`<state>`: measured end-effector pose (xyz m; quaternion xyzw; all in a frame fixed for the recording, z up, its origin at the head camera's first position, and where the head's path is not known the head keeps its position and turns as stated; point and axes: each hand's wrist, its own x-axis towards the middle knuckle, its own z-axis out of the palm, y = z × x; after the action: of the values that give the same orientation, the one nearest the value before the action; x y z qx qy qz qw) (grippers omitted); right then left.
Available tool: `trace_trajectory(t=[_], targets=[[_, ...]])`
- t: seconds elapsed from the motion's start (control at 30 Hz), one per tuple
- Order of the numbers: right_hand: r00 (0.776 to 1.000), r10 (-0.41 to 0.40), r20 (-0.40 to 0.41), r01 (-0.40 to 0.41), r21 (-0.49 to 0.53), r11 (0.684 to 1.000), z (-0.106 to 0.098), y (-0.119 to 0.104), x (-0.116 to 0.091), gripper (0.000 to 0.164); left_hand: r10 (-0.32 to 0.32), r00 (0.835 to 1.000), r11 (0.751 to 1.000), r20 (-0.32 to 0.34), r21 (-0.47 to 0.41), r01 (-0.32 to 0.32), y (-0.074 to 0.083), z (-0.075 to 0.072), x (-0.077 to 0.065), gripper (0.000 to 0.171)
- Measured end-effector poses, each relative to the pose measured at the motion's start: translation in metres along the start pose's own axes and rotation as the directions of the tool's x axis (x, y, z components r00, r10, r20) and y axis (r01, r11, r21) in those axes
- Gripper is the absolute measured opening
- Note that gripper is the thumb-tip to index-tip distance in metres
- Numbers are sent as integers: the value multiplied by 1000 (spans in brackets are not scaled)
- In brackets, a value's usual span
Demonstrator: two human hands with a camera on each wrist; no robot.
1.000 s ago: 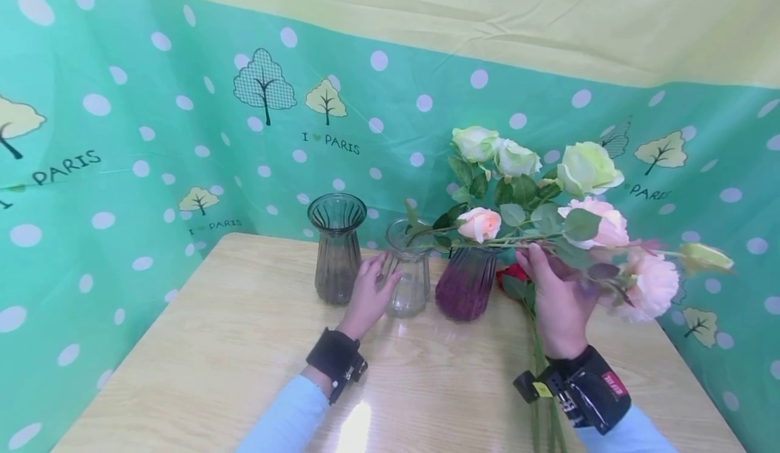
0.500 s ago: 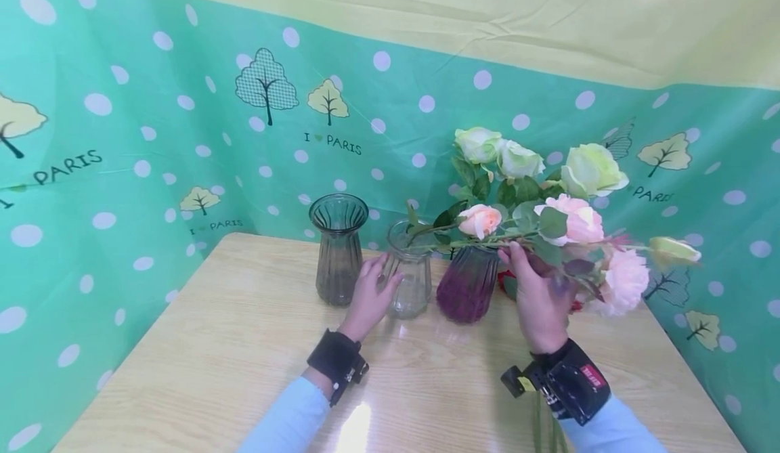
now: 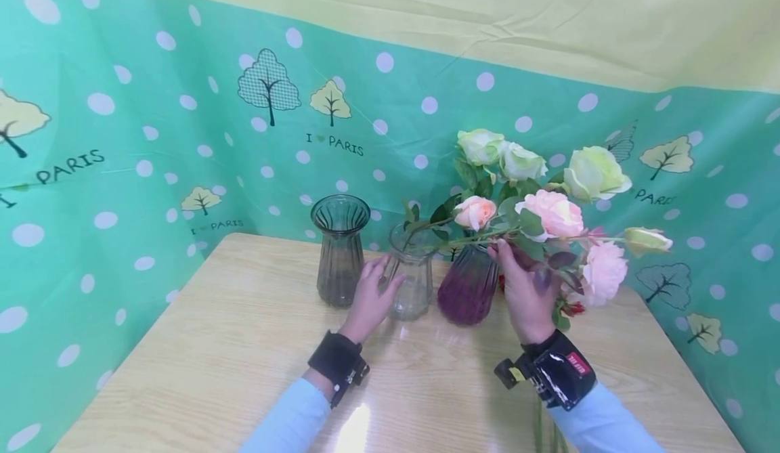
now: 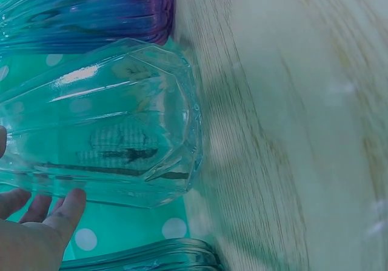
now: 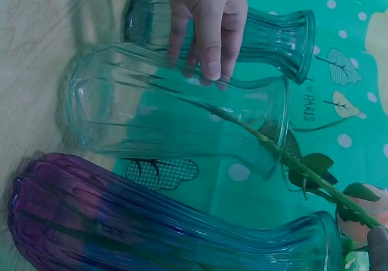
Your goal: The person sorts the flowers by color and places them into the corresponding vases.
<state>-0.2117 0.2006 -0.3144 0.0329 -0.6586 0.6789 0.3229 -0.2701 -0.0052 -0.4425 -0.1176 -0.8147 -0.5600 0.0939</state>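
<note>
My right hand pinches a pink rose stem that lies almost level, with pink blooms and a pale bud out past the hand. The stem's cut end slants through the mouth of a clear ribbed glass vase and shows inside it in the right wrist view. At that vase's left side, my left hand rests extended fingers against the glass. A purple glass vase stands just right of the clear one, below the right hand's stem, with green stems visible inside.
A grey glass vase stands left of the left hand. Whitish-green roses rise behind the purple vase. Red flowers lie on the wooden table by the right hand, partly hidden. A dotted green cloth hangs behind the table.
My right hand has moved left with the rose stem, bringing the pink blooms closer to the vases. The left hand keeps its place beside the clear vase.
</note>
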Motion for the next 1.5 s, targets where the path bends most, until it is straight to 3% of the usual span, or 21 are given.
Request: trace_trajectory(t=[0.07,0.3,0.43,0.5,0.67,0.83,1.03,1.2,1.4,1.5], targets=[[1000,12,1,-12,-81,997,1,1,2,35,4,1000,1000,0,0,-4,0,0,0,65],[997,78,8,-78,-57,995,9,2,12,36,25,1000,1000,-10,7,-25,0,-1,2,63],[995,97,15,-94,-138,986,13,4,16,33,42,999,999,-7,1,-42,0,-2,2,63],[995,96,39,-86,-205,975,14,4,19,31,44,999,999,-5,1,-44,0,-2,2,63],[988,124,95,-99,-233,967,19,4,25,35,25,1000,1000,0,-1,-25,0,-2,3,63],[972,197,128,-149,-315,937,24,6,29,29,31,1000,999,-5,-12,-31,-1,-1,2,62],[955,215,206,-149,-294,944,31,5,32,28,42,999,999,-11,-23,-42,-2,0,1,64],[953,217,210,-109,-429,897,39,5,35,21,30,1000,999,-10,-13,-30,-2,0,-1,64],[924,288,252,-169,-406,898,49,6,38,24,48,999,999,-14,0,-48,-3,0,-1,62],[920,292,262,-142,-471,870,55,7,39,23,66,998,998,-21,4,-66,-4,0,-1,61]])
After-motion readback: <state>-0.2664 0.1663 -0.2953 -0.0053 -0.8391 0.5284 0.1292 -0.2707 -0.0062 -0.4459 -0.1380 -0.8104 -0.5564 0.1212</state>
